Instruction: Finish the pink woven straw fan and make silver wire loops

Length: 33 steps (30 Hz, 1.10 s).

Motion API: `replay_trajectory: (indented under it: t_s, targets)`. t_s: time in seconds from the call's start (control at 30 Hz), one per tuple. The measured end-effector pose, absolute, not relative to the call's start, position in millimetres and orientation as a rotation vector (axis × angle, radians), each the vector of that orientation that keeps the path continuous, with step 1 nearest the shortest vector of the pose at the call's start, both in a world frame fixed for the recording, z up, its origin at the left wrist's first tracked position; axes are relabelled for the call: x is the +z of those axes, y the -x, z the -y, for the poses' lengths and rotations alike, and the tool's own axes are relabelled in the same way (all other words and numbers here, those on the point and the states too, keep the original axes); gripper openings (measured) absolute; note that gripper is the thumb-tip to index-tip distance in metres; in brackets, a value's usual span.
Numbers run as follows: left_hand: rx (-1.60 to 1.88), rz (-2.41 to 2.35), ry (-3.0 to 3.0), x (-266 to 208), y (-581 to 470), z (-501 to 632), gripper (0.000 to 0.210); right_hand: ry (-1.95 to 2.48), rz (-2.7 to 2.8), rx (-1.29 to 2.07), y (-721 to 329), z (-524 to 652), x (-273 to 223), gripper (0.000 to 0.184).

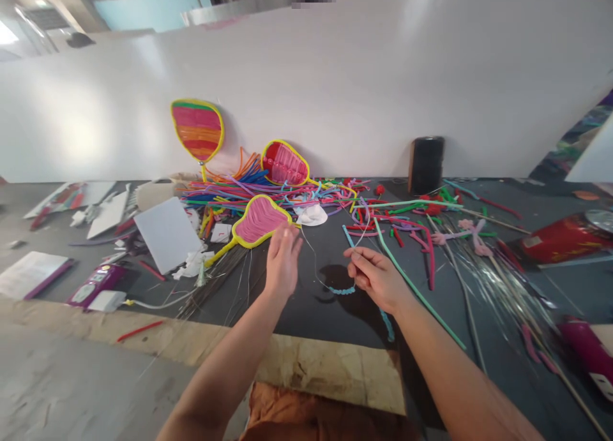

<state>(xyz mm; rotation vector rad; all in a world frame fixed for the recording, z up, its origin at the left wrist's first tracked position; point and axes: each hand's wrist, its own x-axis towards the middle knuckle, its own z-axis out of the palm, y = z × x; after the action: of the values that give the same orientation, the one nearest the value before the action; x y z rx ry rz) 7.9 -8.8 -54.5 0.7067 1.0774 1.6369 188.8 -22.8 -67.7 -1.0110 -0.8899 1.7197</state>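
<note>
My right hand (380, 278) is closed in a pinch on a thin wire (315, 259), which loops over the dark tabletop. A short light-blue coil (342, 291) sits on the wire's lower bend, just left of the fingers. A light-blue pipe cleaner (387, 326) shows above and below this hand; whether the fingers also grip it is hidden. My left hand (282, 259) has its fingers stretched out, at the lower right edge of a pink fan shape (262, 221) with a yellow fuzzy rim. Whether it touches the fan I cannot tell.
Behind lie bundled pipe cleaners (225, 194), a red-pink fan (286, 163) and a striped fan (197, 129) against the white board. A phone (427, 164) stands upright. Rightward are a red can (567, 238) and thin sticks (517, 281); leftward, a white card (168, 235) and purple box (98, 283).
</note>
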Motion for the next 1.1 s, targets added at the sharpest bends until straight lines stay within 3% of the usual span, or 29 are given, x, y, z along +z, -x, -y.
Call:
replay_trajectory:
  t_s: [0.1, 0.3, 0.4, 0.6, 0.8, 0.93, 1.1]
  targets:
    - [1.786, -1.217, -1.125, -41, -5, 8, 0.024, 0.971, 0.887, 1.752, -186, 25, -67, 0.025]
    - [1.283, -1.299, -2.128, 14, -20, -6, 0.017, 0.929, 0.927, 1.788, -184, 28, -66, 0.023]
    - [0.975, -1.429, -2.509, 39, -24, -27, 0.024, 0.912, 0.978, 1.837, -184, 30, -64, 0.024]
    - [0.207, -1.114, -2.465, 56, -19, -70, 0.032, 0.848, 1.027, 1.995, -184, 34, -61, 0.026]
    - [0.066, -0.92, -2.248, 34, -11, -83, 0.021, 1.006, 1.268, 2.041, -189, 34, -61, 0.028]
    - [0.021, -0.965, -2.148, -1, -9, -78, 0.014, 1.416, 1.739, 1.678, -187, 40, -61, 0.017]
    - [0.01, -0.939, -2.137, -40, -10, -59, 0.012, 1.734, 2.383, 0.831, -184, 62, -56, 0.011]
